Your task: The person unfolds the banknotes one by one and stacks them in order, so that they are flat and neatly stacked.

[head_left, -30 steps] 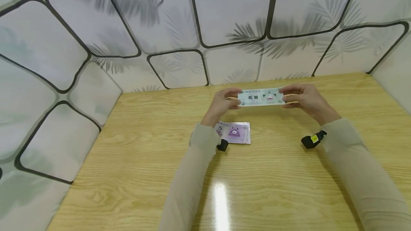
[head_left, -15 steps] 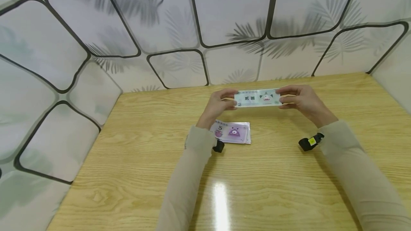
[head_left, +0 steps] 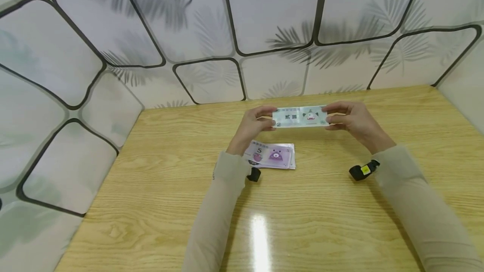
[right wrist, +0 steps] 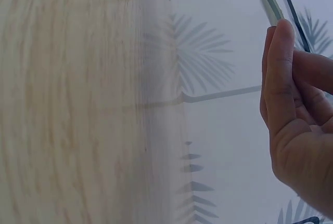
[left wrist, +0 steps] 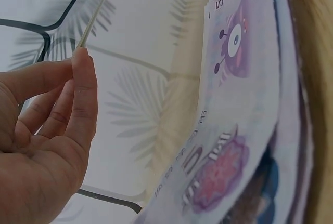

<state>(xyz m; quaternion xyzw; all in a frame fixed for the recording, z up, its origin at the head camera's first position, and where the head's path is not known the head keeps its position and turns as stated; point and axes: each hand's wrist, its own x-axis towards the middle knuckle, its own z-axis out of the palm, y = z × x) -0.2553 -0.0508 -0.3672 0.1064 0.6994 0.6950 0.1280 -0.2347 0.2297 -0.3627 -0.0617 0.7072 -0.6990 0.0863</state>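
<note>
A pale green play banknote point(head_left: 300, 117), printed with a 2 and a small cartoon monster, is stretched flat above the table between both hands. My left hand point(head_left: 252, 126) pinches its left end between thumb and fingers, and my right hand point(head_left: 351, 121) pinches the right end the same way. Edge-on, the banknote looks like a thin strip beyond the left fingertips point(left wrist: 83, 60) in the left wrist view. Below the left hand lies a stack of purple banknotes point(head_left: 275, 156) marked 5; the left wrist and sleeve cover part of it.
The light wooden table point(head_left: 159, 188) runs back to a wall point(head_left: 272, 11) patterned with dark outlines and palm leaves. Another patterned wall point(head_left: 45, 154) borders the table's left side. Black wrist cameras point(head_left: 362, 171) hang below the cuffs.
Both hands have shifted slightly to the left and a little toward me, carrying the green banknote. More of the purple banknotes shows beside the left wrist.
</note>
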